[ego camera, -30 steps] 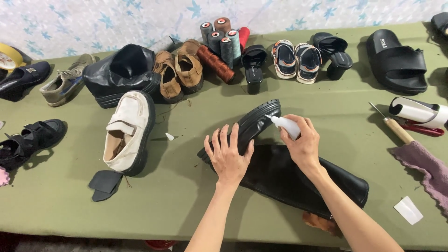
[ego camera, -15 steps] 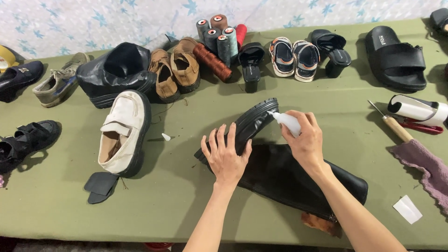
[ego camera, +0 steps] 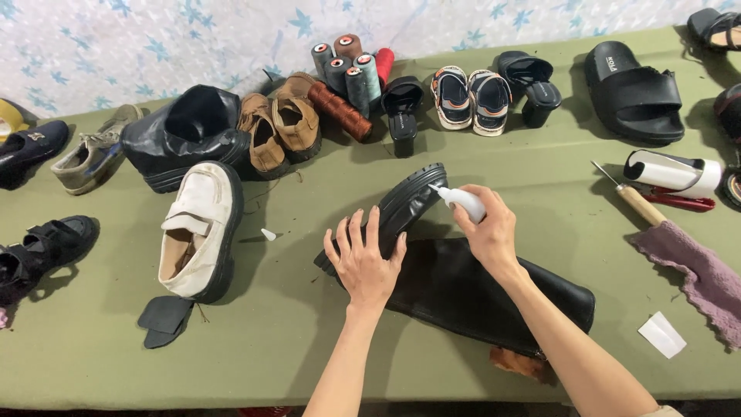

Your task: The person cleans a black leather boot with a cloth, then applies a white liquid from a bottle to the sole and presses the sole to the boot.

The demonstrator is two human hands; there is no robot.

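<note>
Two hands at work: left hand spread flat on the tall black leather boot; small white glue tube pinched by right hand; nozzle best kept along the sole edge.

Lying under the left hand: tall black boot, smooth leather-like shaft giving a dull sheen, ridged rubbery sole looking matt. Pinched in the right hand: small white tube, smooth glossy plastic. Spreading beneath both grips: olive table cover, matt woven cloth. Sitting left of the grip: cream shoe, scuffed smooth leather with a black rubbery sole. Resting right of the grip: awl showing a pale wooden handle and thin metal spike; mauve rag, rough fuzzy cloth; white paper scrap. Standing beyond the grip: thread spools, fibrous and matt.
</note>
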